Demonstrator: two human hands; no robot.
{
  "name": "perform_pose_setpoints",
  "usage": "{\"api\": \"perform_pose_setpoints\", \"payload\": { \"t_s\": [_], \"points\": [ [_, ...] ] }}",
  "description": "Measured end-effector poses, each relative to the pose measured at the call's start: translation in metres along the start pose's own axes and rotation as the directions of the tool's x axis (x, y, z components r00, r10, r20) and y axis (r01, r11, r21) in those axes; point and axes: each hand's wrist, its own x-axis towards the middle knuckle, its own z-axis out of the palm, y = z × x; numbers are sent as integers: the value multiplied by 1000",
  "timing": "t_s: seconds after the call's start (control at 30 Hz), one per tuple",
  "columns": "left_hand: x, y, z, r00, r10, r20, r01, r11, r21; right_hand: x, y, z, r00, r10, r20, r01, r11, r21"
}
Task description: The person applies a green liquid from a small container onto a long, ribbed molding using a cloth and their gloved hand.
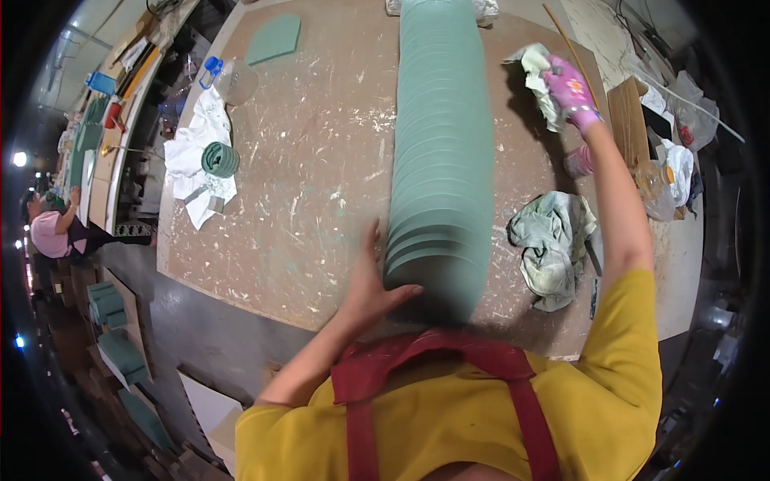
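A long row of overlapping pale-green sheets with rounded edges (443, 144) runs away from me down the middle of the table. At its near end, my bare left hand (370, 287) lies along the left side with fingers stretched apart, the thumb reaching over the nearest sheet. My right hand (571, 92), in a pink flowered glove, is out at the far right, closed on a crumpled whitish-green cloth (537, 74). Another crumpled, green-stained cloth (553, 240) lies right of the row. A pinkish container (578, 161) stands partly hidden behind my right forearm.
The brown tabletop (313, 176) is scuffed and paint-spotted. On its left are a green roll (220, 159) on a white cloth (187, 144), a clear bottle (235, 82) and a loose green piece (275, 40). A thin stick (568, 44) lies far right. Another person (54, 228) works at far left.
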Motion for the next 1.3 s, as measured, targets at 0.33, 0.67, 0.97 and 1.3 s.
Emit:
{"api": "perform_pose_setpoints", "payload": {
  "t_s": [0.33,0.67,0.97,1.3],
  "points": [
    [32,13,1,970,232,67,-242,932,270,-201,-165,5,814,-539,216,499,840,213],
    [38,11,1,967,222,126,-234,968,91,-223,-90,-44,987,121,104,-149,466,872],
    [44,11,4,961,271,58,-275,959,72,-181,-74,-111,926,338,167,-132,-122,984],
    [35,27,1,964,260,61,-267,938,220,-332,-29,-9,1000,17,-9,-19,936,-353]
  ]
}}
